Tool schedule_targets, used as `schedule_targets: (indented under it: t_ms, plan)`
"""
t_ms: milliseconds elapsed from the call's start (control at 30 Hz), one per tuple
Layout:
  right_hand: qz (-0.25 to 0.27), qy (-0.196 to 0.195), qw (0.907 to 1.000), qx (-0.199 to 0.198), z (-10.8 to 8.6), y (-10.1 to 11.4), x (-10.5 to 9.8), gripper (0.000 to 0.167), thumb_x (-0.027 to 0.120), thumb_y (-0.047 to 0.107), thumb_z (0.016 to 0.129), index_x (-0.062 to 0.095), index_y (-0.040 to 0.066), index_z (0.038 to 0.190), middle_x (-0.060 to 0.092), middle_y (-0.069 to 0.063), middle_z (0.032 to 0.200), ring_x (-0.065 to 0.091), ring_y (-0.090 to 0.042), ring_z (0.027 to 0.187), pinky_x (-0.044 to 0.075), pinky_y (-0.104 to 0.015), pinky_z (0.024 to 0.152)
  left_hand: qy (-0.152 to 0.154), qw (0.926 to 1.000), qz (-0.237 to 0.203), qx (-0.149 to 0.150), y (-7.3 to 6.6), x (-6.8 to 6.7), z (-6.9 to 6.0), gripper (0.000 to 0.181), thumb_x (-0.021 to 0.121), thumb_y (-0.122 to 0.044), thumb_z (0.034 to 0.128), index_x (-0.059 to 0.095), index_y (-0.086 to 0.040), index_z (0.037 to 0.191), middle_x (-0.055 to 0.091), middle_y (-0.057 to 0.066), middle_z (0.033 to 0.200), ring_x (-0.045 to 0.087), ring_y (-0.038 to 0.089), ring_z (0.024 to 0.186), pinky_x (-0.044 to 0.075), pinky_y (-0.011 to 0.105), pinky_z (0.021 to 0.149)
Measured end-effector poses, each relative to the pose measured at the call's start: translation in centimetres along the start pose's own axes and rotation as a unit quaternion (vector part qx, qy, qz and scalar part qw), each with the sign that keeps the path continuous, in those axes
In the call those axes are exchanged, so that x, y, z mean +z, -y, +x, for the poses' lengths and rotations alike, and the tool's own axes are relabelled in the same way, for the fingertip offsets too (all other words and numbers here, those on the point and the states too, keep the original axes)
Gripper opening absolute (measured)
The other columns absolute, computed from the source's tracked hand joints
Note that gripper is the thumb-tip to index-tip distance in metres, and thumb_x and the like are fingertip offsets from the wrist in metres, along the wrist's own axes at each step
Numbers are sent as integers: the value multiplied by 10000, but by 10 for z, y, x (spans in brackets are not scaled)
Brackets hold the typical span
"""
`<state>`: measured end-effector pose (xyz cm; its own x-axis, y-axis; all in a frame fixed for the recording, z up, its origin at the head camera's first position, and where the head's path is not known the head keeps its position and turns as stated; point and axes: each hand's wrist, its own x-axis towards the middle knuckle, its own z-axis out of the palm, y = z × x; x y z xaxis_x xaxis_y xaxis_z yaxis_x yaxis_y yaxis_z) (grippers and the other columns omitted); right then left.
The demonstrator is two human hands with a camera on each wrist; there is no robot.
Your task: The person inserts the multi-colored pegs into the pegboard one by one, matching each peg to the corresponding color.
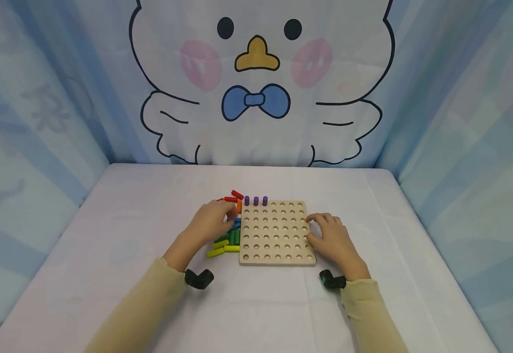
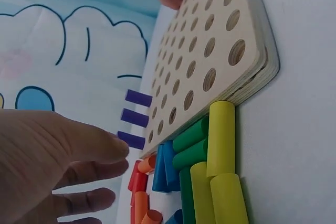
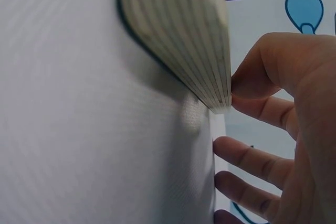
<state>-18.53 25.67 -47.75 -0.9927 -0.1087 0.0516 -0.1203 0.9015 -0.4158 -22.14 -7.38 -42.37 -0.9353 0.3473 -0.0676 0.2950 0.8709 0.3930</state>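
A square wooden pegboard [image 1: 280,242] with rows of round holes lies on the table. Three purple pegs [image 1: 256,201] stand upright in its far row, at the left end. My left hand [image 1: 210,221] hovers over loose coloured pegs beside the board's left edge, its fingers loosely bent and nothing visible between them. Below it in the left wrist view lie yellow pegs [image 2: 221,140], green pegs [image 2: 190,153], blue pegs and orange pegs. My right hand [image 1: 332,238] touches the board's right edge with thumb and forefinger; its other fingers [image 3: 252,158] are spread beside the board.
Red pegs [image 1: 231,199] lie near the board's far left corner, partly behind the left hand. A white cloth [image 1: 265,309] covers the table. Behind it hangs a curtain [image 1: 256,142] with a cartoon figure, and blue curtains [image 1: 473,147] flank both sides.
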Motion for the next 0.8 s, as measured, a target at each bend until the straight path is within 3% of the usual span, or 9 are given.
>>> schedule_targets:
  t_ms: [233,367,633,800]
  plan:
    - [31,-72,9999,-68,1,-1,-1,385,628,243,921,619,138,1292,552,-233,1410,468,-496,1324,364,-673,1091,571,9977,192,-317,-10,1,-20,121,772,-144,915,683,-156,996,664,-5,930,578,192,856,555,377,891]
    - [29,-101,9999,-51,-1,-1,-1,381,627,228,921,622,129,1289,557,-235,1409,471,-496,1325,365,-674,1088,754,9963,337,-231,-15,9,-28,129,792,-144,902,680,-150,964,632,-13,851,563,181,805,548,347,824]
    - [49,-115,9999,-38,-1,1,-1,378,626,226,919,622,131,1285,558,-231,1409,468,-496,1327,361,-674,1094,802,9951,571,-1,-14,26,-37,180,830,-142,866,655,-169,899,582,-38,774,533,160,755,496,316,767]
    - [60,-84,9999,-12,-2,3,0,374,624,227,924,623,138,1287,559,-222,1409,470,-487,1329,363,-673,1093,713,9962,505,58,-13,28,-42,200,838,-138,857,642,-168,889,570,-40,742,530,160,736,484,315,756]
